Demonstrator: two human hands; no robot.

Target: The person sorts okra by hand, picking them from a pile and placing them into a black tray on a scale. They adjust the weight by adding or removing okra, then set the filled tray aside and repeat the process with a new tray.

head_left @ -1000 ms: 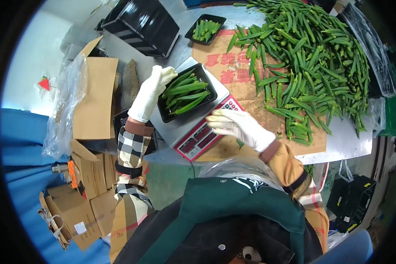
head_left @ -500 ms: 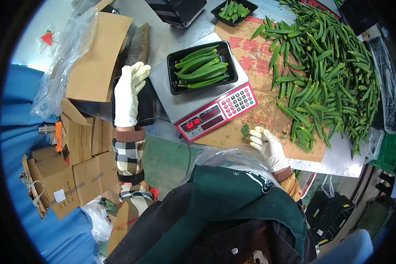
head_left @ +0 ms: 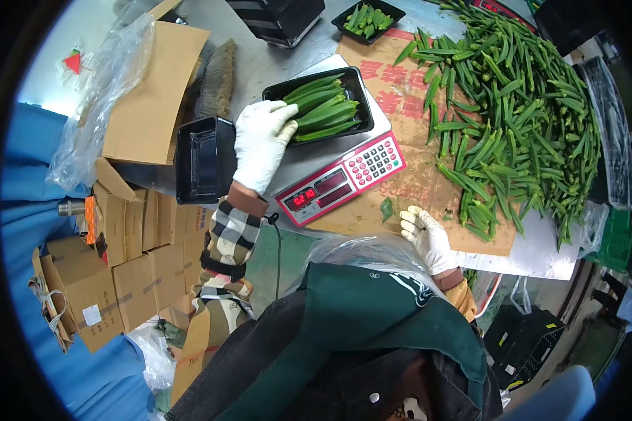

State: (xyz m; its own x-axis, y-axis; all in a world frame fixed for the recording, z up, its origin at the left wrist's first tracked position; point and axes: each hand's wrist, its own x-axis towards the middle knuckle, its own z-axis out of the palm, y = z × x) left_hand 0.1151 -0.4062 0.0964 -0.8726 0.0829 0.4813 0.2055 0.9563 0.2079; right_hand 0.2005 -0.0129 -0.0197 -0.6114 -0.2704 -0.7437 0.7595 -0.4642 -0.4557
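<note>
A black plastic tray (head_left: 361,88) holding several green okra pods (head_left: 326,109) sits on the pan of a red-framed digital scale (head_left: 340,179). The display reads 0.210. My white-gloved left hand (head_left: 260,144) reaches over the tray's left rim, its bent fingertips at the ends of the okra and thumb and fingers somewhat apart. I cannot see it gripping anything. Right of the scale, my white-gloved right hand (head_left: 428,238) hovers near the table's front edge, palm turned up and fingers loosely bent, with nothing in it. A green leaf scrap (head_left: 387,209) lies beside it.
A large okra heap (head_left: 519,119) covers the right of the table, partly on flattened cardboard (head_left: 414,151). Empty black trays (head_left: 198,161) are left of the scale, near a brush (head_left: 218,81) and an open carton (head_left: 154,91). Another okra tray (head_left: 369,21) stands at the back.
My left hand has moved right, from beside the stacked black trays to the okra tray on the scale. My right hand has barely moved, and the reading is the same.
</note>
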